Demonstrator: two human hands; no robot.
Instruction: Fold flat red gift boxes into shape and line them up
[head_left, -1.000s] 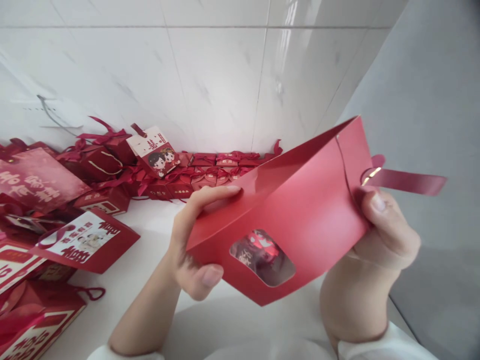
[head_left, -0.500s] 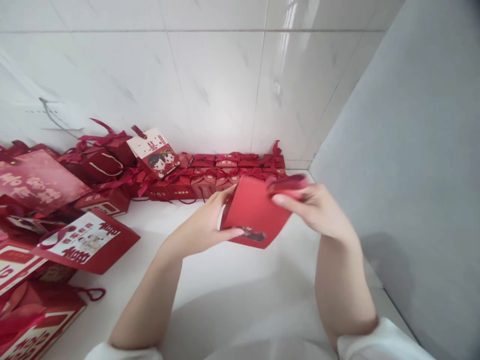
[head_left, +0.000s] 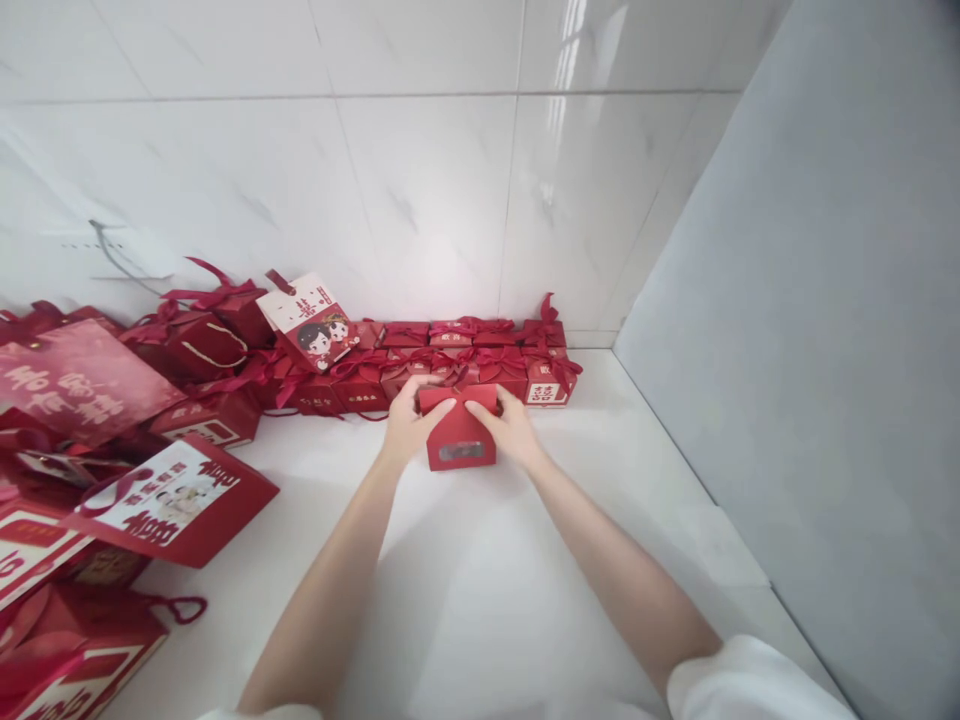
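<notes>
A red gift box (head_left: 462,428) with a small clear window low on its front and a dark red ribbon at the top stands upright on the white surface. My left hand (head_left: 412,422) grips its upper left side, thumb on the front and fingers behind. On the upper right side my right hand (head_left: 512,425) holds it the same way. Both thumbs press near the top fold and point toward each other. Right behind it runs a row of small red boxes (head_left: 360,388) tied with ribbons, partly hidden by the held box and my hands.
Larger red gift bags and boxes crowd the left side, among them a bag with a photo panel (head_left: 217,510) and a pink bag (head_left: 82,380). A cream-and-red box (head_left: 311,325) leans on the row. A tiled wall (head_left: 420,200) rises behind; a grey panel (head_left: 825,300) bounds the right.
The red box, tilted and held close before, has moved away from me and now stands upright before the row. My right hand has shifted from the ribbon to the box's side.
</notes>
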